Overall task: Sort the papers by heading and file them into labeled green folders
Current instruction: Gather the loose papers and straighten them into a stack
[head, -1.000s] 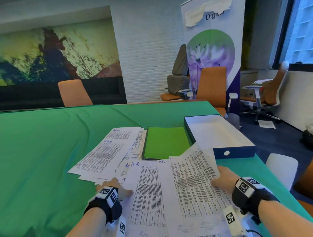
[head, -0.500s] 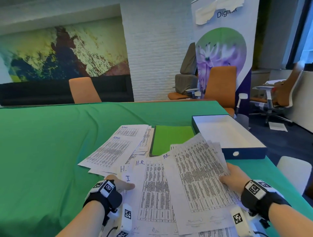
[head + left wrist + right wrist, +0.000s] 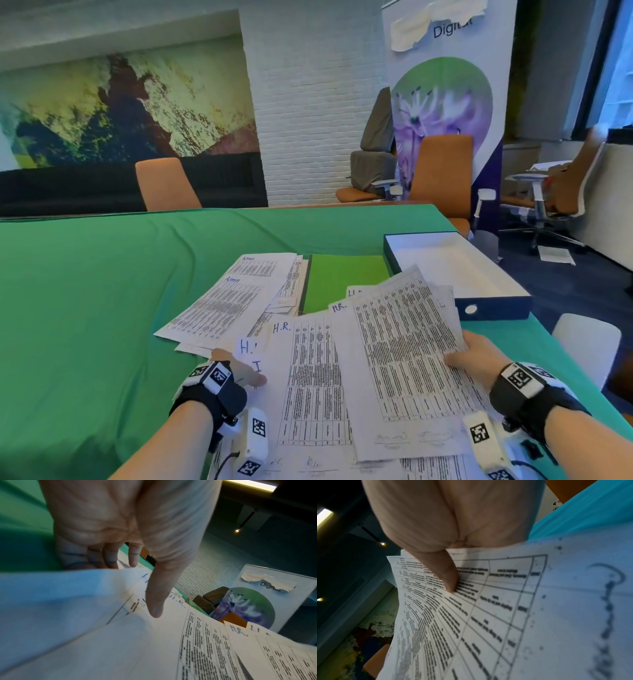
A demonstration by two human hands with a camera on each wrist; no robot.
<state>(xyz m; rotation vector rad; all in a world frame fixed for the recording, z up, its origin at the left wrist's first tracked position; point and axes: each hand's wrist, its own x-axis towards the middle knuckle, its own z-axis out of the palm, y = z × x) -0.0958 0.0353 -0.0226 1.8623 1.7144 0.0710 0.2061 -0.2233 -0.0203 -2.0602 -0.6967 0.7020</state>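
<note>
A fan of printed sheets headed "H.R." (image 3: pixel 310 377) lies near the table's front edge, partly lifted. My left hand (image 3: pixel 244 374) pinches its left edge; in the left wrist view the thumb (image 3: pixel 155 601) lies on top and the fingers (image 3: pixel 109 557) go underneath. My right hand (image 3: pixel 474 356) grips the top sheets (image 3: pixel 407 346) at their right edge, the thumb (image 3: pixel 447 577) pressed on the print and the fingers hidden below. A pile headed "Admin" (image 3: pixel 222 305) lies to the left. Behind the fan lies a green folder (image 3: pixel 346 282), shut and flat.
An open dark-blue box (image 3: pixel 493 303) with a white inside stands at the right, behind my right hand. The green tablecloth (image 3: pixel 85 308) stretches bare to the left and back. Orange chairs (image 3: pixel 164 185) stand beyond the far edge. The table's right edge runs just past my right wrist.
The sheets in my right hand have risen a little and more "H.R." headings show at the left. Both hands keep their hold; the head view has shifted slightly.
</note>
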